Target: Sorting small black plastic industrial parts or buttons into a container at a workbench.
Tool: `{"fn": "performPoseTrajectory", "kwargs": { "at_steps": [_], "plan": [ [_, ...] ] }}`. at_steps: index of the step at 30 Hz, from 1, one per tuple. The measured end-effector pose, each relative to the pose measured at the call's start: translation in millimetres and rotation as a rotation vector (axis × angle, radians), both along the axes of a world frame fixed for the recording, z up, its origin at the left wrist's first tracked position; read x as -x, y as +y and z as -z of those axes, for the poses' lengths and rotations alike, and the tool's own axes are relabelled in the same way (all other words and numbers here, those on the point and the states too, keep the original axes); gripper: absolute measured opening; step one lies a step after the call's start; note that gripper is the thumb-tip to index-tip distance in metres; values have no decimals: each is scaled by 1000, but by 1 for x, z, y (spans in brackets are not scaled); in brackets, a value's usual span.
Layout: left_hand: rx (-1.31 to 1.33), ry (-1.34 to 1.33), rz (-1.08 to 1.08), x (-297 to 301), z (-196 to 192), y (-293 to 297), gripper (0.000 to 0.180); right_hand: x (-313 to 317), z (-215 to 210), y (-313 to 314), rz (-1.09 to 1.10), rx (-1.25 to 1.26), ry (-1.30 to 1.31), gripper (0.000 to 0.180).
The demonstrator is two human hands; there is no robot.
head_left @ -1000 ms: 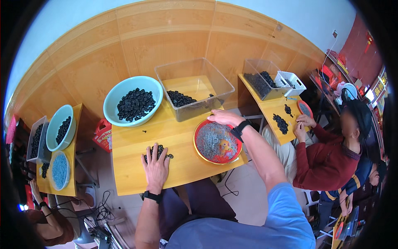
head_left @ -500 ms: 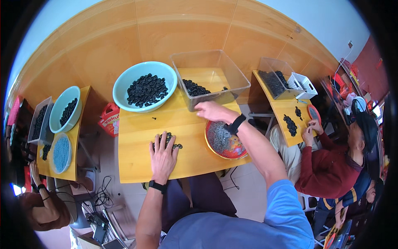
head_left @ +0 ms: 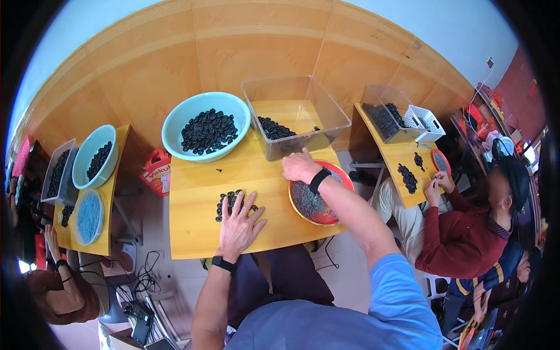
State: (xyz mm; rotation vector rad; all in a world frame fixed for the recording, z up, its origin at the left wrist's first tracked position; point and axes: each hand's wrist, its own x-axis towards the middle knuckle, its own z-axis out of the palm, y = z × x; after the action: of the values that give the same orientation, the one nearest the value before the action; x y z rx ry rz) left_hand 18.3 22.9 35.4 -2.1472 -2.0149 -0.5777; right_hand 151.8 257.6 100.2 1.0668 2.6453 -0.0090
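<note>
My left hand (head_left: 238, 224) lies flat with its fingers spread on the yellow table (head_left: 198, 192), over several small black round pieces (head_left: 223, 205) set out close together. Some of these pieces show beside and between the fingers. My right hand (head_left: 299, 166) is above the left rim of a red bowl (head_left: 333, 220) that holds a heap of small grey metal-looking parts (head_left: 307, 198). Its fingers are curled inward, and whatever they hold is hidden. Farther back stand a pale blue basin (head_left: 169, 137) full of black round pieces and a clear plastic bin (head_left: 312, 140) with a smaller pile of them.
One small dark piece (head_left: 219, 170) lies alone on the table. To the left, another table (head_left: 109, 192) carries a basin, a bin and a tray of blue parts (head_left: 88, 216). At the right, a person in a dark red sweater (head_left: 455, 245) handles something small at another table (head_left: 402, 154).
My right hand has moved from the front of the clear bin toward me, to the bowl's rim. My left hand has shifted slightly right, uncovering more black pieces.
</note>
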Motion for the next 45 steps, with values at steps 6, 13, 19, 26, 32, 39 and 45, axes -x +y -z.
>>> {"fn": "performPoseTrajectory", "kwargs": {
  "at_steps": [6, 13, 19, 26, 32, 39, 45],
  "plan": [
    [-66, -66, -189, 0, 8, 3, 35, -4, 12, -4, -91, 100, 321, 15],
    [-76, -77, -197, 0, 4, 5, 38, 3, 9, -16, -172, -18, 52, 15],
    [-76, -79, -197, 2, 5, 4, 37, -15, -21, -20, -27, 37, 522, 18],
    [-126, -105, -151, -4, 2, -6, 39, -145, -11, -35, 308, -518, 485, 30],
    [52, -178, 78, -20, -61, -12, 48, -210, 42, -42, 710, -163, 767, 29],
    [192, -35, 168, -27, -44, 64, 60, -230, 48, -36, 806, 118, 833, 18],
    [188, 101, 294, -44, -29, 116, 51, -263, 62, -34, 836, 210, 905, 17]
  ]
}}
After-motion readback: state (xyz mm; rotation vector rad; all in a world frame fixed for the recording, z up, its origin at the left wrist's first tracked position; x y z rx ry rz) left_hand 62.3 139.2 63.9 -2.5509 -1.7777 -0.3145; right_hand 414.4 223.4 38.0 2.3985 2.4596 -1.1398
